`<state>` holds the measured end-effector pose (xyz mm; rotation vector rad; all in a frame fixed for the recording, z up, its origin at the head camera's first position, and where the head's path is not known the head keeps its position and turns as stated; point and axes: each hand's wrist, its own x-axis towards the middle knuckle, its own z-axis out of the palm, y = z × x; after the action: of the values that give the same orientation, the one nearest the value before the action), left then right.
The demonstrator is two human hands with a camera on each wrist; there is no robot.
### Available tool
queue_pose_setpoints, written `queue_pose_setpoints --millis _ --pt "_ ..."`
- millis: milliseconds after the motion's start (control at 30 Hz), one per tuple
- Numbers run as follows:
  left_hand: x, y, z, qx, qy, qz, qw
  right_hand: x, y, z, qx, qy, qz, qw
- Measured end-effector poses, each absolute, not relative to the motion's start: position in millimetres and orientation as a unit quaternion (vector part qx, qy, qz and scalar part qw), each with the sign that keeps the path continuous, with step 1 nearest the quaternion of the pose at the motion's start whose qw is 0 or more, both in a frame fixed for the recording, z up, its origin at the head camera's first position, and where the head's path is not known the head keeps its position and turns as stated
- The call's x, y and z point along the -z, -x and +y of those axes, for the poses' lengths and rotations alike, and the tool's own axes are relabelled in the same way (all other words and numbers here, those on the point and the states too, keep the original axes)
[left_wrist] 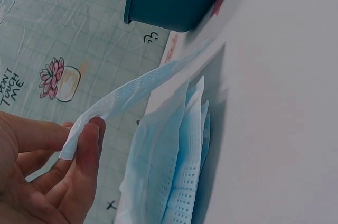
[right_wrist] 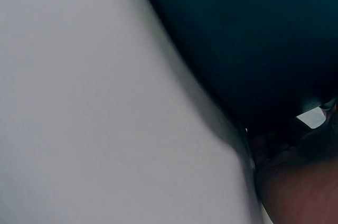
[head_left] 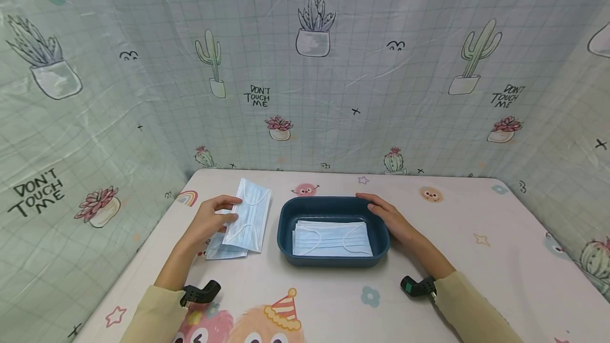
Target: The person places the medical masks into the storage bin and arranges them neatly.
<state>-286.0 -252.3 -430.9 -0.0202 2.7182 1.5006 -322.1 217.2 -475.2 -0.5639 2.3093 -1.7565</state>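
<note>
Head view: a pale blue face mask (head_left: 257, 205), pleated lengthwise with thin white ear loops, is at the left end of the bin, its near edge pinched between the thumb and fingers of the left hand (head_left: 212, 221). From the left wrist it shows almost edge-on, a thin, bowed sheet with a dotted, embossed border, raised at the pinched edge. Loose masks (head_left: 219, 251) lie beneath it on the table (head_left: 333, 306), their soft layers slightly fanned and stamped with small dots.

Just beside them sits a dark blue bin (head_left: 333, 262), smooth, rectangular and round-cornered, with a narrow rim. Inside, a flat stack of masks (head_left: 332, 238) lies crosswise, pleats running along the bin and ear loops curving over the top. At the bin's back right corner the right hand (head_left: 393, 221) holds the rim between thumb and parted fingers; its own wrist view is dark and blurred.

Long beige sleeves (head_left: 154, 314) end above black wrist devices (head_left: 202, 292). Behind the table hangs a wrinkled, glossy sheet (head_left: 333, 94) printed with gridlines and potted cacti.
</note>
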Motion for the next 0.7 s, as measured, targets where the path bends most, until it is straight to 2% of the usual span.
queue_pose_setpoints --millis 700 --pt "427.2 284.4 -243.9 -0.504 0.000 0.863 0.023 475.5 321.2 216.0 0.611 0.187 0.763 0.103"
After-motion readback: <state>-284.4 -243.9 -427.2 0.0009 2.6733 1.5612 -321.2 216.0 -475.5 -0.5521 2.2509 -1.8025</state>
